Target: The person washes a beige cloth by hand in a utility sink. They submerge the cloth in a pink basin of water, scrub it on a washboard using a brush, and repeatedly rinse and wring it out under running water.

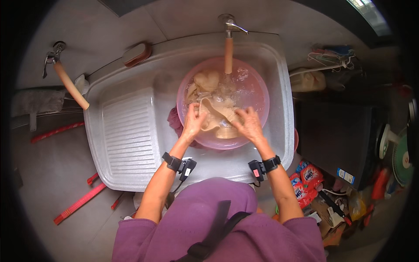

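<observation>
A translucent pink plastic basin (pixel 264 101) of water stands in the grey laundry sink (pixel 176 163). My left hand (pixel 193 121) pinches one side of a wet beige cloth (pixel 211 118) over the front half of the basin. At its other side, the fingers of my right hand (pixel 249 124) grip the same cloth, slightly blurred. Between my hands the fabric's edge curves up in a fold. More beige cloth (pixel 207 81) lies bunched in the water at the back left. Above it hangs a tap (pixel 228 24) with a tan hose (pixel 228 55) pointing down into the basin.
A ribbed washboard (pixel 129 134) forms the sink's left part. A scrubbing brush (pixel 136 54) rests on the back rim. Purple cloth (pixel 174 119) lies beside the basin. Another hosed tap (pixel 70 83) is at left. Red OMO detergent packs (pixel 309 178) and a green fan (pixel 401 160) are at right.
</observation>
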### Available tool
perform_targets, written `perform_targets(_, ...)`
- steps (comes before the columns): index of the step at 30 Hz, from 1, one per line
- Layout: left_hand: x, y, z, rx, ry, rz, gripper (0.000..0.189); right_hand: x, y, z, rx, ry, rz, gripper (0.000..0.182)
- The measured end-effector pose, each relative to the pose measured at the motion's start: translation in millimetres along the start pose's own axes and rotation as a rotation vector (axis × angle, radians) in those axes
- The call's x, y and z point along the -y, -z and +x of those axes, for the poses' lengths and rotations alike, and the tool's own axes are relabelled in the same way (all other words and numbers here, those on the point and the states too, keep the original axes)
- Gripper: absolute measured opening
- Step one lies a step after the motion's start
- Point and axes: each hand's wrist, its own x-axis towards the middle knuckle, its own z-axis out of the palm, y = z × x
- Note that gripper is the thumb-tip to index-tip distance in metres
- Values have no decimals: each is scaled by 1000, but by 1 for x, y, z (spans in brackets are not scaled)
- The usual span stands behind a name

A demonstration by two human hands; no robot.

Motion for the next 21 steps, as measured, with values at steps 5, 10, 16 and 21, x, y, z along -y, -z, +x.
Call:
perform_targets(5, 4, -23, -1, 37, -201, 726, 88, -1, -51, 15, 44, -148, -134, 44)
perform_targets(10, 9, -37, 5, 67, -177, 939, 67, -35, -90, 35, 121, -233, -225, 53)
perform_targets(16, 59, -27, 36, 277, -17, 860, 76, -30, -73, 34, 209, -94, -367, 46)
perform_targets(21, 16, 19, 37, 445, -219, 382, 60, -100, -75, 30, -68, -113, 248, 38)
